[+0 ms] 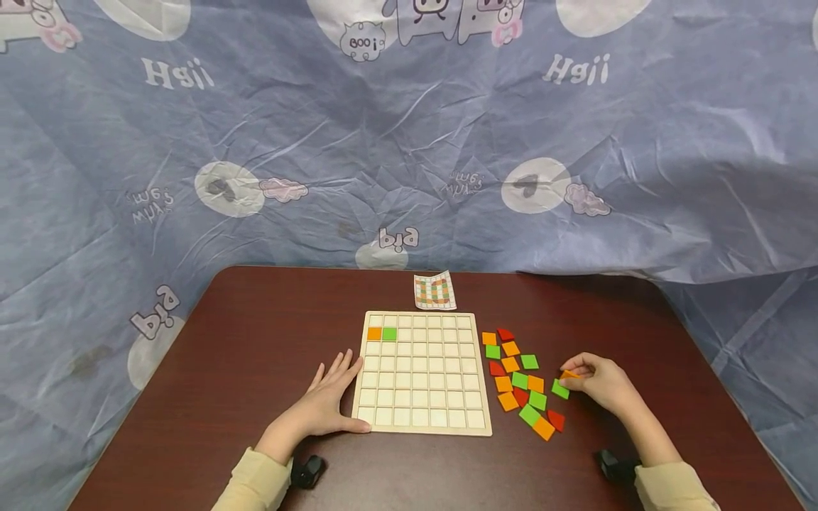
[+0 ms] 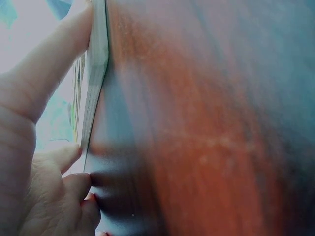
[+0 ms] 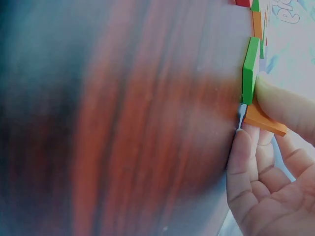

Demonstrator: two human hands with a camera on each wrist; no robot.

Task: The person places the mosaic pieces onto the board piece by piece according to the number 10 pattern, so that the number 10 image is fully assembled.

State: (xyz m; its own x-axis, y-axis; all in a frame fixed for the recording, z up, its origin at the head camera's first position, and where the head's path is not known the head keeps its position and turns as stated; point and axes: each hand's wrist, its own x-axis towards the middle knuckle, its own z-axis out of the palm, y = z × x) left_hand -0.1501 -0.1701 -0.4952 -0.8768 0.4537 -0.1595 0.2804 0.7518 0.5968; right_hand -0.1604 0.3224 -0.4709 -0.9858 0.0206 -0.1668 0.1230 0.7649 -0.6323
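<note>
A pale wooden grid board (image 1: pixel 420 364) lies on the table, an orange tile (image 1: pixel 374 334) and a green tile (image 1: pixel 389 334) side by side in its second row. Against the board's left edge rests my left hand (image 1: pixel 322 406), fingers spread and thumb at the near corner. The left wrist view shows fingertips touching the board's side (image 2: pixel 97 69). To the right of the loose tiles, my right hand (image 1: pixel 601 385) pinches an orange square tile (image 3: pixel 263 120) between thumb and fingers. Just beside it is a green square tile (image 1: pixel 559 389), close to the thumb.
Several loose orange, green and red tiles (image 1: pixel 520 381) are scattered right of the board; the red ones have a curved side. A small paper card with a coloured grid pattern (image 1: pixel 434 292) lies behind the board. A blue printed cloth (image 1: pixel 396 142) hangs behind the dark table (image 1: pixel 281 319).
</note>
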